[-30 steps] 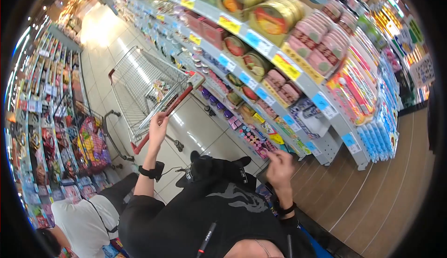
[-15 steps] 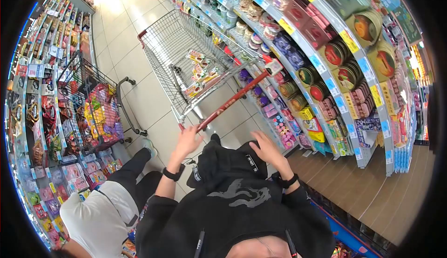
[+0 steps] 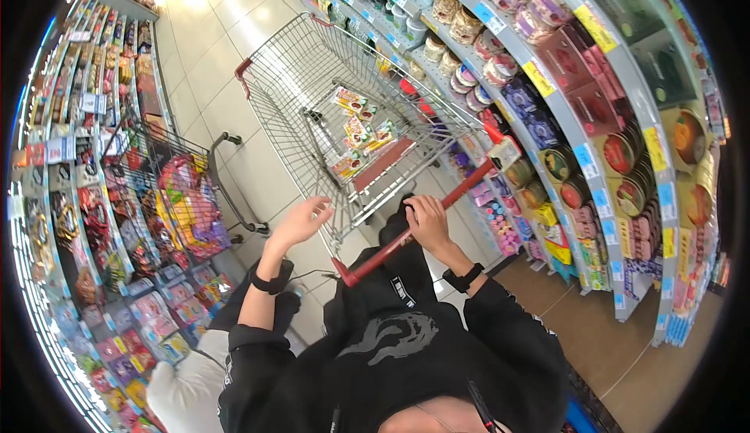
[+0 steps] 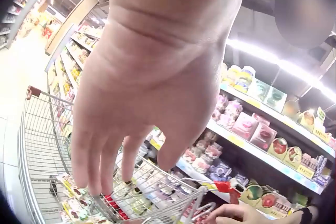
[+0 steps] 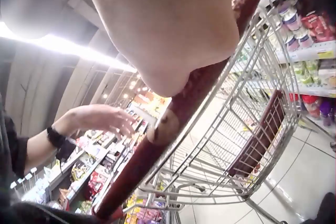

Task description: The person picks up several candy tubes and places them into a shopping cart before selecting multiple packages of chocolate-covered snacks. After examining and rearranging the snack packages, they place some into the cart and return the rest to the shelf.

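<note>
A metal shopping cart [image 3: 269, 113] stands in front of me, its red handle [image 3: 469, 183] slanting across my lap. My right hand [image 3: 428, 222] grips the middle of this handle, fingers bent over the bar. Most of those fingers are hidden behind the hand in the right wrist view. Over the cart's near left corner, my left hand [image 3: 301, 222] hangs in the air with nothing in it. Its fingers [image 4: 107, 166] point down, loosely bent, in the left wrist view. Several small colourful packets [image 3: 359, 132] lie on the cart's floor.
Shelves [image 3: 582, 144] of tins and boxes line the right side. On the left are shelves [image 3: 82, 175] of bagged goods and a dark cart [image 3: 211, 167] holding bright packages. A person in a white top [image 3: 191, 382] is close on my left. Tiled floor [image 3: 215, 81] runs ahead.
The cart now appears nearer, its handle close to my body. My left hand came off the handle's left end. My right hand moved from the air beside my body onto the handle.
</note>
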Demonstrator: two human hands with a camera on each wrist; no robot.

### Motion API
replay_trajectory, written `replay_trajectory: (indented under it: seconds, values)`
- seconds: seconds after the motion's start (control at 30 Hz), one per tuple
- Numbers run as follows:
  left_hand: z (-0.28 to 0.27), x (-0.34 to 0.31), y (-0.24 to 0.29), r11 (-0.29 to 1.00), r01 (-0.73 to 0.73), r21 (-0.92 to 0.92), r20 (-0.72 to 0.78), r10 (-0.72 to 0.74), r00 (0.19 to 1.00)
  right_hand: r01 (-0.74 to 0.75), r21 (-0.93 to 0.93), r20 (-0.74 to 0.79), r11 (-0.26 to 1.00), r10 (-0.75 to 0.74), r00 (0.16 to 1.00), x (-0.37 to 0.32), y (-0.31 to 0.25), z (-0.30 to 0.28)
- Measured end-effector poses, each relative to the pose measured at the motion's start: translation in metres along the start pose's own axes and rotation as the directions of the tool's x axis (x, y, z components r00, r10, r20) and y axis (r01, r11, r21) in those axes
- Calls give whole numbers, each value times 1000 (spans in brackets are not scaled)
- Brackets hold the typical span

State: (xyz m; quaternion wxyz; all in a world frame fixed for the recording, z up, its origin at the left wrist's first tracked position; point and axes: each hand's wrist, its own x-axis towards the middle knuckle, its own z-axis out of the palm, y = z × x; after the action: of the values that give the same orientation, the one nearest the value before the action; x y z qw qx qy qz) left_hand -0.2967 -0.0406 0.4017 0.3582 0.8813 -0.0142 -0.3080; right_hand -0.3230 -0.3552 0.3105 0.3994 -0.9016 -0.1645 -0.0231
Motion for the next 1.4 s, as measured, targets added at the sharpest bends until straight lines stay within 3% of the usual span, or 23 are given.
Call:
replay_trajectory:
  seconds: [0.03,0.07,0.17,0.3,0.33,0.4,0.47,0.5,0.57,0.63,0.67,0.73,0.8,0.87,1.0,1.07,1.17,1.27,1.3,1.33,1.4]
  values:
    - [-14,10,-7,1000,-8,15,-70,9,997,-31,-88,-41,996,27,999,5,-1,5]
    - [-29,23,-15,999,1,35,-48,1,999,-71,-178,-82,982,57,995,10,-2,11]
    - [-64,73,-24,1000,0,-15,-84,-1,996,-153,-158,-100,975,139,985,15,-9,14]
    - [-72,199,-60,994,-70,-85,-67,64,996,-281,-192,-83,940,269,959,24,-9,20]
    - [-68,234,-64,989,-42,-138,-44,37,998,-297,-210,-95,932,283,955,26,-10,22]
    - [-48,304,-73,876,37,-481,54,-13,998,-367,-138,-104,920,355,929,34,-17,23]
    - [-16,371,-93,913,110,-392,93,-79,992,-405,-172,-231,898,363,903,40,-19,30]
    - [15,416,-129,923,118,-366,92,-90,992,-438,-180,-264,881,386,884,39,-16,35]
    - [58,470,-170,926,141,-351,118,-106,987,-423,-204,-259,883,369,893,41,-15,36]
    - [83,493,-178,971,194,-142,128,-176,976,-449,-202,-268,871,392,880,44,-11,36]
    - [94,501,-182,969,196,-149,147,-174,974,-450,-159,-268,879,400,876,44,-10,36]
    - [112,512,-189,999,14,-30,58,-12,998,-473,-117,-267,873,431,862,44,-11,37]
    - [124,532,-202,999,8,-32,145,-3,989,-465,-168,-269,869,413,870,47,-10,38]
    - [144,552,-218,994,68,-85,146,-55,988,-493,-169,-239,853,450,860,49,-10,37]
    - [182,583,-243,996,45,-73,101,-38,994,-471,-203,-187,859,438,879,48,-5,35]
    - [184,594,-235,999,36,-11,106,-34,994,-521,-199,-195,830,487,851,48,-3,35]
    - [187,597,-225,952,80,297,127,-122,984,-552,-226,-161,803,528,834,54,-3,32]
    - [192,609,-230,936,98,338,137,-152,979,-546,-264,-100,795,540,835,60,-4,30]
    - [187,620,-232,922,117,369,265,-225,938,-547,-271,-97,792,543,834,55,-4,31]
    - [183,627,-234,923,120,367,262,-226,938,-545,-279,-94,791,543,835,52,-4,32]
    - [173,635,-237,942,319,102,549,-321,772,-535,-280,-100,797,530,842,49,-4,34]
